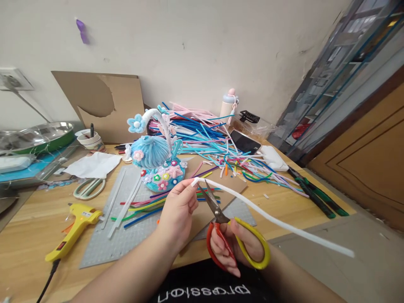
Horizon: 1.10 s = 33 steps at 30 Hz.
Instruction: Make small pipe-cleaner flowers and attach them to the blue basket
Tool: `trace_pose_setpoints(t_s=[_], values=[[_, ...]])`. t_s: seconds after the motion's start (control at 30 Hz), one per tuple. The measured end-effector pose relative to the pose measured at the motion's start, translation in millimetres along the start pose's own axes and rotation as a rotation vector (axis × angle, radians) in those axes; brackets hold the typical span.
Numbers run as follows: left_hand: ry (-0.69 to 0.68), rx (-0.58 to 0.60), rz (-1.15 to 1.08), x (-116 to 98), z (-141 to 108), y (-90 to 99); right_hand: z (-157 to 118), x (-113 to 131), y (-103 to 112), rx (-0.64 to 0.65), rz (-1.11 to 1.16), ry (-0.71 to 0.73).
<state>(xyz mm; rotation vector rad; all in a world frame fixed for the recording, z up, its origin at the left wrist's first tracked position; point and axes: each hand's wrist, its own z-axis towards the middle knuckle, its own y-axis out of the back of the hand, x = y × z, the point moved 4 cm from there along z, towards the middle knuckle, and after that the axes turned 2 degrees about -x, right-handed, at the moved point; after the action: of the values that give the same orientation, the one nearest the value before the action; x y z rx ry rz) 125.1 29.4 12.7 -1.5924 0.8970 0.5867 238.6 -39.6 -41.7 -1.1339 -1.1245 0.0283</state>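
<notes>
My left hand (178,210) pinches one end of a long white pipe cleaner (268,216), which curves away to the right past the table's edge. In my right hand (235,246) are scissors (217,212) with one red and one yellow handle loop. Their blades stand apart, with the tips just below the pipe cleaner near my left fingertips. Behind my left hand stands a light-blue fuzzy craft piece (150,152) with a drooping flower on an arched white stem. Small coloured flowers cover its round base (166,176).
Several coloured pipe cleaners (143,207) and clear glue sticks (126,206) lie on a grey cutting mat (94,248). A yellow glue gun (74,229) is at left. Behind are a pipe cleaner heap (202,126), a phone (244,142) and a bottle (227,105). Green-black pliers (318,193) lie at right.
</notes>
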Motion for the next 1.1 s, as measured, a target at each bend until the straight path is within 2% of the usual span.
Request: trace_pose_setpoints(t_s=[0.47,0.73,0.93,1.1], values=[[-0.127,-0.083,0.111,6,-3,1.7,7,1,-4,0.068,0.058,0.100],[-0.078,0.002,0.093,16,-4,-0.2,16,-4,-9,0.156,0.180,0.183],[-0.038,-0.002,0.054,19,-1,1.2,22,-5,-19,0.148,0.172,0.269],[-0.030,0.002,0.077,17,-1,-3.8,23,-4,-22,0.113,0.214,0.250]])
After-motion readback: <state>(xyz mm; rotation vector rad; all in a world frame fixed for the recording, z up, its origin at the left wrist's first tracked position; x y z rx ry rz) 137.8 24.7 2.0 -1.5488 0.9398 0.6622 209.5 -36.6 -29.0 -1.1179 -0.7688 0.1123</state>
